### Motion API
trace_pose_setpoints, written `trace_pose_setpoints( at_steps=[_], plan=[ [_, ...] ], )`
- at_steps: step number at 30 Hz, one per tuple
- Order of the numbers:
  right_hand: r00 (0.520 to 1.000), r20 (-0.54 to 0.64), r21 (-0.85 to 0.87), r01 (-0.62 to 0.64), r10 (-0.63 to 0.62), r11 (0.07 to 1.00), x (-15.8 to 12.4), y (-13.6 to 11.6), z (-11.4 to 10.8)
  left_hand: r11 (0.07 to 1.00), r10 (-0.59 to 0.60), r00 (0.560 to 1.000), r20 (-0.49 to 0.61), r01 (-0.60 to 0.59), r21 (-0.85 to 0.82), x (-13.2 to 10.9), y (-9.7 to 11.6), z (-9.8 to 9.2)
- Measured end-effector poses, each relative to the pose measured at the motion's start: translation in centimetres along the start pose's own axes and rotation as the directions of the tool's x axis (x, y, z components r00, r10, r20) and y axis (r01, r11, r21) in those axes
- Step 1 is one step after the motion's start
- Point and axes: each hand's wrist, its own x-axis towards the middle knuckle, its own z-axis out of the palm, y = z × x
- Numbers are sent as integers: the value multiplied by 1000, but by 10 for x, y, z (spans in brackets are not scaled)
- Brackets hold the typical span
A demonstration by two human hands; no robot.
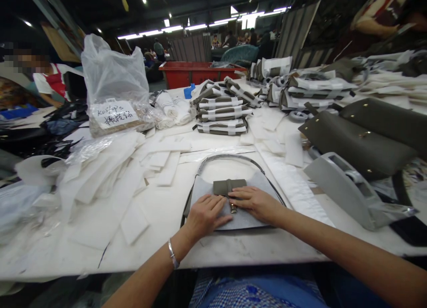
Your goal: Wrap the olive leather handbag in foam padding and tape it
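The bag lies on the white surface directly in front of us, near the edge. Its upper side is light grey, and its handle arches away from us, lying on the surface. A short olive tab sits across the middle of the bag, with a gold clasp just below it.

Both our hands are on the bag, released and laid flat rather than closed around anything. Our left hand rests on the grey side, its fingers together and their tips by the lower edge of the tab; its thumb points towards the clasp. Our right hand lies opposite, its stretched fingers reaching over the lower right part of the tab and the top of the clasp. We wear a bracelet on the left wrist.

To our left, white strips spread loosely over the surface, and behind them stands a clear sack with a handwritten label. Beyond the handle we see a stack of bundles, then a red bin. To our right lie a grey piece and, behind it, olive bags. One co-worker is at the far left, another at the upper right.
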Motion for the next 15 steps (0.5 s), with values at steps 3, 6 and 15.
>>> trace_pose_setpoints(
  at_steps=[3,6,15],
  plan=[
    [998,58,-40,-35,37,999,-1,-5,-4,990,127,990,69,-122,-63,-3,3,-1],
    [999,43,-37,-33,34,999,1,-8,-5,984,154,981,117,-142,-107,-3,14,-4],
    [988,50,-21,147,-146,989,32,3,-9,991,78,986,149,-60,-121,-6,34,-14]
  ],
)
